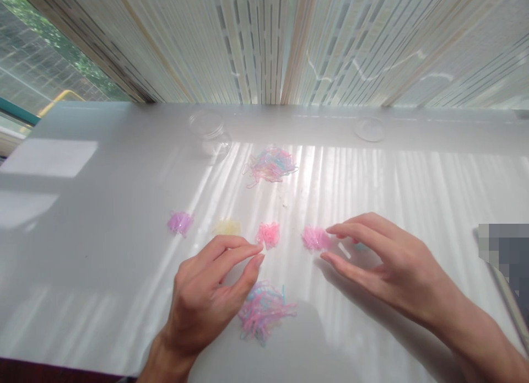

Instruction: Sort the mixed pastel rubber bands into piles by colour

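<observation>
A white desk [124, 251] fills most of the view, crossed by strips of sunlight, with a striped curtain [256, 47] hanging along its far edge and a window [53, 47] showing greenery and paving at the far left. Over the desk's near half reach two bare hands. The right hand [397, 270] has its grip released, thumb and forefinger parted at the near right side of a light pink pile [314, 238] of thin bands; whether the forefinger touches it is unclear. The left hand [209, 295] has thumb and forefinger drawn almost together just below a coral pink pile [268, 235]; I cannot tell whether that grip pinches a band. A tangled near mixed pile [264, 311], pink, lilac and blue, lies by the left thumb, partly covered by that hand. Farther off, beyond the row of single-colour piles, sits a similar far mixed pile [271, 165]. A clear jar [215, 143] is left of it, and a clear round lid [369, 129] lies well to its right. In the row, a yellow pile [226, 227] shows just behind the left hand, a purple pile [180, 223] lies at the left end, and a bit of teal [361, 247] peeks out behind the right hand's fingers.
</observation>
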`<act>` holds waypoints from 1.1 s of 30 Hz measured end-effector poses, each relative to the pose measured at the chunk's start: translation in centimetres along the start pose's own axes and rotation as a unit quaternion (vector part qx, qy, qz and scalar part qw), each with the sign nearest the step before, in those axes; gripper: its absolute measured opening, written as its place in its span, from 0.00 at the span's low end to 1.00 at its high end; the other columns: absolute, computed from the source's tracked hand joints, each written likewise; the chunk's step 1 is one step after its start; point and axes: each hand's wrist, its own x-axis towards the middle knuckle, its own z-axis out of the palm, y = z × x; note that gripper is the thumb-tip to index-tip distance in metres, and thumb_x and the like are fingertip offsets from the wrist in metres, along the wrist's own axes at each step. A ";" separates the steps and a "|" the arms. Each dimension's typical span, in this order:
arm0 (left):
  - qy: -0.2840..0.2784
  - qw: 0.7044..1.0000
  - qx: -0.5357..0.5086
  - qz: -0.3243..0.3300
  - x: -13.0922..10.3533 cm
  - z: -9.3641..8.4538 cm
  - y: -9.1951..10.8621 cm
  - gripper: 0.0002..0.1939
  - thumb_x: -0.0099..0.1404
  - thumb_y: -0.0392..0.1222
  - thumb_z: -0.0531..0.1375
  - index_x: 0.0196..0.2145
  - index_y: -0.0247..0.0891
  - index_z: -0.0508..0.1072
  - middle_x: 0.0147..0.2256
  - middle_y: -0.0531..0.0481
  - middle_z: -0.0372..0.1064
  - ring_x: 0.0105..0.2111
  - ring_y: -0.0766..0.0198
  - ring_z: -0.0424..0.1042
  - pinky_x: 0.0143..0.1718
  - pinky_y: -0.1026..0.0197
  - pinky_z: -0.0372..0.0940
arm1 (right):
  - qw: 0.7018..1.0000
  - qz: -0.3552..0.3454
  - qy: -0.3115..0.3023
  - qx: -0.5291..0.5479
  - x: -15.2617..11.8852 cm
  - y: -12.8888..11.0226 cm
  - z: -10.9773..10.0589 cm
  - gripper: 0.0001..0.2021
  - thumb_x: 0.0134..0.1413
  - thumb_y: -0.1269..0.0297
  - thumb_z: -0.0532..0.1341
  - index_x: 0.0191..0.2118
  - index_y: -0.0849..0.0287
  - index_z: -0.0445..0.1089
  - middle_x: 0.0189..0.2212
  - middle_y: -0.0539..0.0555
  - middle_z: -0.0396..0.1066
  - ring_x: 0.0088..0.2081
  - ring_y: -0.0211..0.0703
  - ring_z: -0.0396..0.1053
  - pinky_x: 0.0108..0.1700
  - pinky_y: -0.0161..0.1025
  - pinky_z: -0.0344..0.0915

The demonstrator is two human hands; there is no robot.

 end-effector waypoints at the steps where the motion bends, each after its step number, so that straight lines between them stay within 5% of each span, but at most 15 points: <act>1: -0.001 1.000 0.000 -0.001 0.0 0.0 0.0 0.06 0.69 0.29 0.65 0.41 0.38 0.79 0.36 0.52 0.76 0.31 0.71 0.75 0.30 0.70 0.69 | 1.000 -0.002 -0.002 0.002 0.0 -0.1 0.1 0.07 0.65 0.64 0.66 0.47 0.57 0.74 0.37 0.56 0.75 0.33 0.45 0.75 0.32 0.40 0.72; 8: -0.001 1.000 0.006 -0.005 -0.2 0.0 -0.2 0.05 0.69 0.31 0.66 0.41 0.38 0.80 0.36 0.53 0.76 0.27 0.75 0.70 0.25 0.71 0.64 | 1.000 -0.005 -0.015 0.006 -0.1 -0.6 0.6 0.03 0.67 0.69 0.63 0.43 0.56 0.74 0.38 0.55 0.73 0.33 0.43 0.74 0.33 0.41 0.72; 18: 0.000 1.000 0.010 -0.007 -0.1 0.0 -0.1 0.06 0.69 0.30 0.65 0.41 0.38 0.80 0.36 0.53 0.76 0.31 0.73 0.75 0.29 0.71 0.69 | 0.999 -0.007 0.027 0.020 -0.1 -0.7 0.5 0.07 0.66 0.75 0.63 0.44 0.55 0.73 0.38 0.53 0.74 0.35 0.41 0.75 0.36 0.37 0.73; 33: 0.002 1.000 0.007 -0.007 0.0 0.0 0.1 0.05 0.70 0.30 0.65 0.40 0.38 0.79 0.36 0.53 0.76 0.33 0.71 0.76 0.33 0.70 0.72 | 1.000 0.019 0.019 0.008 0.0 -1.0 0.3 0.04 0.64 0.69 0.66 0.37 0.55 0.72 0.38 0.54 0.72 0.34 0.41 0.73 0.32 0.37 0.71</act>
